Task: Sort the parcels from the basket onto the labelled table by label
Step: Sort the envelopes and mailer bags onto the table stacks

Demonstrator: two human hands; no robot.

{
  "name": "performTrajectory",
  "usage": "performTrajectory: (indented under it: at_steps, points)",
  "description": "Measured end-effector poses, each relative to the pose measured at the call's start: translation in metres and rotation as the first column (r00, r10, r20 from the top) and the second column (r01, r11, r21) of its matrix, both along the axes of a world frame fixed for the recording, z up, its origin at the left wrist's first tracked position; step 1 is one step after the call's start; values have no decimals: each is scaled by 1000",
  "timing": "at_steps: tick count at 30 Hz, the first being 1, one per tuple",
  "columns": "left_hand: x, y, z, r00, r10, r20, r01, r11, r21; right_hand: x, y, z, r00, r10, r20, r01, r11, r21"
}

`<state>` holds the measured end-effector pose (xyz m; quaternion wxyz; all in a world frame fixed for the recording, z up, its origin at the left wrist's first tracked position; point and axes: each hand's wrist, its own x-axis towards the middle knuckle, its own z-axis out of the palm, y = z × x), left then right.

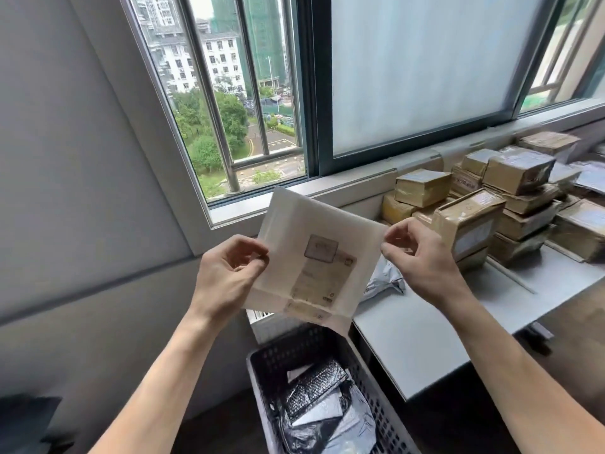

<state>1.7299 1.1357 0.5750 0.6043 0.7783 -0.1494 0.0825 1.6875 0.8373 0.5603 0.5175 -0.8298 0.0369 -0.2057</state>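
Note:
I hold a flat white foam-pouch parcel (314, 257) up in front of the window, above the basket. Its shipping label shows faintly through the pouch. My left hand (226, 273) pinches the parcel's left edge and my right hand (422, 257) pinches its right corner. Below stands a grey perforated basket (370, 388) with several grey and black mailer bags and a bubble-wrap pouch (314, 388) inside. The white table (425, 329) lies to the right of the basket.
Stacks of tape-wrapped cardboard boxes (474, 217) fill the table's far side along the window sill. A grey mailer bag (384, 283) lies on the table near the parcel. The wall is on the left, a dark object (26, 421) at lower left.

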Motion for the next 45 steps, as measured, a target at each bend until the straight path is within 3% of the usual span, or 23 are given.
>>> performTrajectory:
  at_steps: [3, 6, 8, 11, 12, 14, 18, 20, 23, 25, 28, 32, 36, 45]
  points:
    - [3, 1, 5, 985, -53, 165, 2, 956, 294, 1, 3, 17, 990, -51, 133, 82, 969, -234]
    - [4, -6, 4, 891, -198, 408, -120, 765, 633, 0, 19, 38, 964, 169, 206, -46, 866, -498]
    - [3, -15, 5, 830, -315, 460, -145, 675, 724, -2, 34, 46, 948, 308, 75, -182, 724, -665]
    - [1, -26, 7, 752, -430, 499, -131, 645, 753, -1, 52, 45, 936, 283, -209, -323, 456, -829]
    - [1, -28, 7, 738, -441, 511, -135, 645, 752, 0, 56, 42, 932, 248, -266, -350, 413, -841]
    - [0, -30, 6, 725, -426, 541, -161, 659, 735, 3, 59, 36, 934, 203, -293, -354, 442, -824]
    - [-4, -28, -4, 745, -315, 588, -248, 688, 683, 9, 48, 14, 953, 135, -270, -294, 622, -726]
    - [-9, -23, -10, 754, -193, 627, -290, 759, 583, 10, 39, 8, 968, 98, -230, -221, 767, -603]
    - [-16, -18, -16, 789, 49, 613, -345, 860, 376, 11, 25, 7, 982, 86, -167, -132, 950, -284]
    - [-18, -16, -19, 883, 210, 420, -346, 896, 279, 10, 19, 9, 985, 116, -127, -119, 993, -15]
    - [-15, -17, -13, 949, 315, 32, -317, 941, 120, 7, 16, 12, 984, 159, -79, -118, 919, 377]
    - [-14, -25, 2, 950, 122, -287, -199, 947, -254, -4, 19, 26, 975, 222, -9, -162, 739, 654]
    - [-18, -27, 12, 970, 89, -225, -158, 937, -311, -11, 18, 32, 966, 257, 18, -188, 657, 730]
    - [-26, -27, 19, 975, -40, -219, -46, 926, -374, -14, 17, 23, 973, 230, 21, -180, 700, 691]
